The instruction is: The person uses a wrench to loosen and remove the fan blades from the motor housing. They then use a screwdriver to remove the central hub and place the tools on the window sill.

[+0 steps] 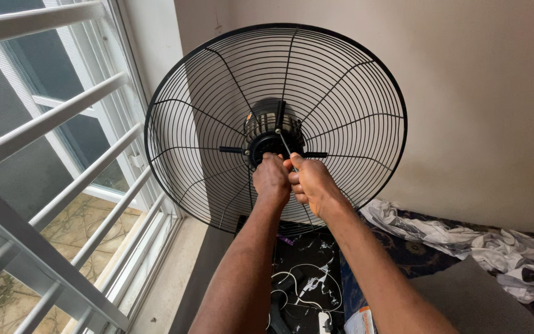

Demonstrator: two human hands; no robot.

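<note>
Head view, looking down along both forearms toward a wall corner. The rear fan guard, a round black wire grille, stands nearly upright and faces the camera, its open dished side toward the person. At its centre sits the black motor hub, partly seen through the wires; the hub's axis runs roughly toward the viewer, at right angles to the plane of the guard. A short shaft-like stub projects from the hub's middle toward the hands, but its tip is hidden behind the fingers.

The left hand is clenched just below the hub's centre, knuckles up, touching the hub area. The right hand is curled closed just beside it, thumb uppermost; a thin dark rod or wire runs up from between the two hands to the hub. What exactly each hand grips cannot be told, since the fingers cover it. The two hands touch each other.

White window bars slant across the left of the view. Crumpled white cloth lies at the lower right against the beige wall. White cables lie on a dark surface beneath the forearms.
</note>
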